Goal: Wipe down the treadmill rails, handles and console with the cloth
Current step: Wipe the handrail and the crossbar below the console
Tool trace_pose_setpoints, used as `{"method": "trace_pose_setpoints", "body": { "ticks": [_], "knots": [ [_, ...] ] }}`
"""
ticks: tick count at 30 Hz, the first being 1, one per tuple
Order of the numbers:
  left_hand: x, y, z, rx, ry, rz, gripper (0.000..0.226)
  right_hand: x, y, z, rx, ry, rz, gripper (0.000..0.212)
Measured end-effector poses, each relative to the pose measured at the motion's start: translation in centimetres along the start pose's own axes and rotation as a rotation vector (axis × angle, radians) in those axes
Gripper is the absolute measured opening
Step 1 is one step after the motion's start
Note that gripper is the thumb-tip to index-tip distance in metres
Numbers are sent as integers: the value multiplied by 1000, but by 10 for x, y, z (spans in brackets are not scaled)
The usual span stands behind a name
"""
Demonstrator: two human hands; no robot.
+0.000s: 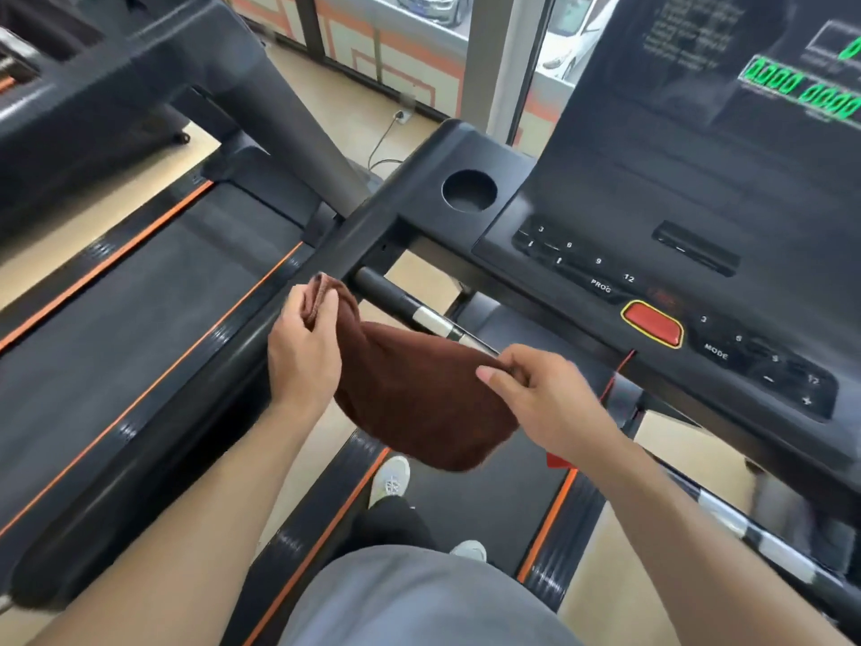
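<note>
Cloth [419, 394] stretched between my two hands, just near of the handle [410, 310].
Left hand [303, 352] pinches its far corner, right hand [540, 394] its right edge; contact with the handle seems likely.

cloth [419, 394]: brown, bunched, draped | over handle [410, 310] | beside console [675, 254]

Beige floor [116, 188] carries two treadmills side by side; white shoes [390, 480] on right treadmill belt [489, 496].
</note>
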State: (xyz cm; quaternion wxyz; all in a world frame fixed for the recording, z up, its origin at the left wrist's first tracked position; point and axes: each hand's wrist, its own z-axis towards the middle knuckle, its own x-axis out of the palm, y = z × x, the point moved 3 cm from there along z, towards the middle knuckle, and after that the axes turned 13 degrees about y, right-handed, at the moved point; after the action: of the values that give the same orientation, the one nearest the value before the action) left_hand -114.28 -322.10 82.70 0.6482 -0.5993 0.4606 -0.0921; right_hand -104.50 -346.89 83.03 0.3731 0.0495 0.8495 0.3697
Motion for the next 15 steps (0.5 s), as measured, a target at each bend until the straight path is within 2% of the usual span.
{"method": "trace_pose_setpoints", "body": {
  "ticks": [2,4,5,7,9,12,13,15],
  "knots": [
    [-1,-11,15,93,25,37,24,-25,0,-2,90,-92,-24,26],
    [11,-24,44,178,116,86,22,-48,5,2,224,-177,-118,19],
    [21,-30,62,204,177,119,20,-56,7,6,319,-195,-237,25],
    [38,-40,97,244,284,201,38,-58,12,17,443,-171,-481,59],
    [49,-40,126,266,353,307,54,-39,27,37,329,-102,-560,72],
    [47,-19,155,274,407,527,59,19,31,77,169,156,-536,93],
    [43,-9,163,261,438,590,61,34,30,88,161,177,-514,94],
    [36,8,174,204,534,645,62,48,31,110,121,79,-539,74]
  ]
}}
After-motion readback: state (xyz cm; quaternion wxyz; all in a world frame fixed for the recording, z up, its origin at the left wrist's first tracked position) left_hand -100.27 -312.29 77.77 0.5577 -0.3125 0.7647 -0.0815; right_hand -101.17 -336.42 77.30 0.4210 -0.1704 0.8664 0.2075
